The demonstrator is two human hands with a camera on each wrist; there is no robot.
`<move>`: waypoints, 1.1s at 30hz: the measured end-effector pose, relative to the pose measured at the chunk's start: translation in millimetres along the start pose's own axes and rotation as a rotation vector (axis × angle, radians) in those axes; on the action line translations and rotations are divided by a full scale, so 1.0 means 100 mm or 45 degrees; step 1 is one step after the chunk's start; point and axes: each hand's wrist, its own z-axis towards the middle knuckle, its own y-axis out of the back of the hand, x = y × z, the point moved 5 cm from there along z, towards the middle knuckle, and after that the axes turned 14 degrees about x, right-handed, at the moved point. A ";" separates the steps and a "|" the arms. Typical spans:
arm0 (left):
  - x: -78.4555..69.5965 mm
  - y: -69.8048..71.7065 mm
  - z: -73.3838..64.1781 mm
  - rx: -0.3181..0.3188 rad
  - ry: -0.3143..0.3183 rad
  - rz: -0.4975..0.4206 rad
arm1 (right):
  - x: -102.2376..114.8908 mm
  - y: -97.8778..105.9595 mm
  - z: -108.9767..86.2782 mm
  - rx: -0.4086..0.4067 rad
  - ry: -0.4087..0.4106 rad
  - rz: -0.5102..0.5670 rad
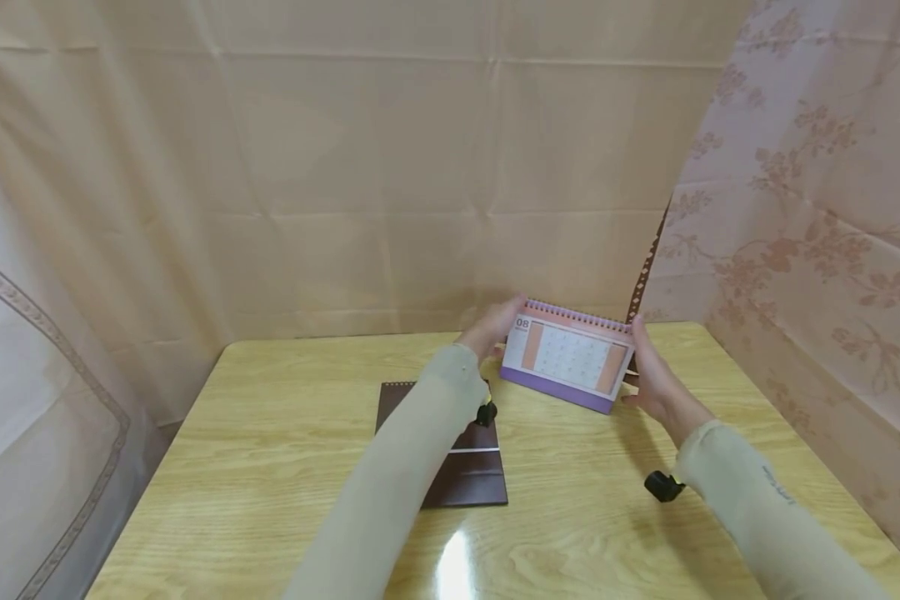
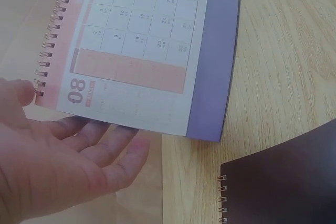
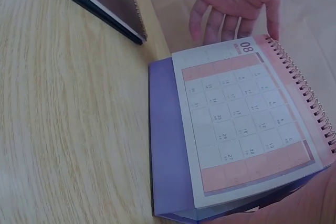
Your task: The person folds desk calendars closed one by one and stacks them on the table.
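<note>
Wood-grain table (image 1: 285, 467), head view: toward its far right, left hand (image 1: 492, 327) and right hand (image 1: 658, 379) grip a spiral desk calendar (image 1: 570, 354) by both ends. Left wrist: pages (image 2: 139, 19) probably bend easily. Right wrist: purple base (image 3: 165, 145) looks light, stiff, best held endwise.

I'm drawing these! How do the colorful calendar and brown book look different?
The calendar shows printed dates; the brown book shows dark panels. The calendar has purple and pink parts; the brown book has a pale stripe. The left hand and right hand flank the calendar, not the brown book. Both are spiral-bound.
</note>
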 end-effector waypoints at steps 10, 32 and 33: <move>-0.01 0.06 0.04 -0.113 0.121 0.070 | 0.00 -0.01 0.02 -0.008 -0.021 0.136; -0.07 -0.01 -0.03 -0.205 0.068 0.011 | -0.06 0.09 0.11 -0.110 -0.076 0.061; -0.07 -0.02 -0.02 -0.204 0.064 0.015 | -0.06 0.10 0.10 -0.111 -0.079 0.068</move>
